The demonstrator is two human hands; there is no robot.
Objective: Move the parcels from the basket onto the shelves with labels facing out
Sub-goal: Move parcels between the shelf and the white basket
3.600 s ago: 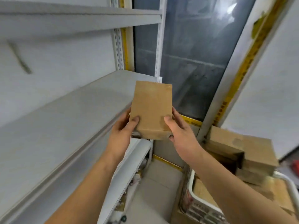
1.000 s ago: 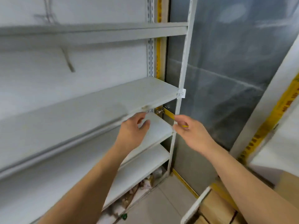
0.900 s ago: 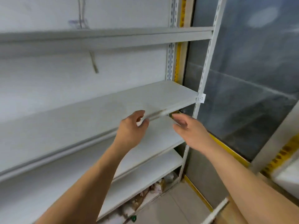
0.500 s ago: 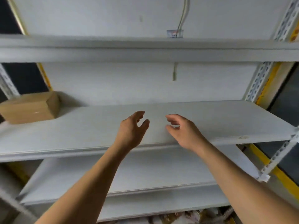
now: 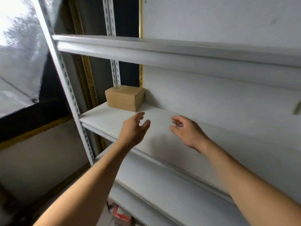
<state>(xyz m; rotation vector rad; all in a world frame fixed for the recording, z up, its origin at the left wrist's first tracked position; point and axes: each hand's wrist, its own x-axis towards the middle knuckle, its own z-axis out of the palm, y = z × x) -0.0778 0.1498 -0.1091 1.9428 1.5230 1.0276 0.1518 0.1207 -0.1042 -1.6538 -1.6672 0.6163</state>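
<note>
Hands reach forward over the front part of the middle shelf (image 5: 211, 136), and both hold nothing. The left hand (image 5: 134, 129) has its fingers (image 5: 140, 115) relaxed and a little spread, with the thumb apart from them, so it is wide. The right hand (image 5: 187, 129) is also loose, its fingers lightly curved and its palm turned toward the left hand. The 2 hands are near each other but they do not touch. Whether they touch the shelf surface I cannot tell.

1 parcel (image 5: 124, 98), a plain brown cardboard box, stands on this same shelf at its far left end, in the back corner. It is just beside the perforated rear post (image 5: 116, 69) and close to the white back wall (image 5: 219, 18). The parcel is well apart from the right hand and nearer to the left one. On the sides that show I see only brown cardboard with a seam, so I cannot tell where its label faces.

Above is 1 more white shelf (image 5: 162, 49), and below the middle one a lower shelf (image 5: 162, 193) shows. The front post (image 5: 65, 88) of the rack runs down at the left, with a window (image 5: 17, 46) behind it. Low down, between the 2 forearms, something red and white (image 5: 121, 216) lies, too blurred to name.
</note>
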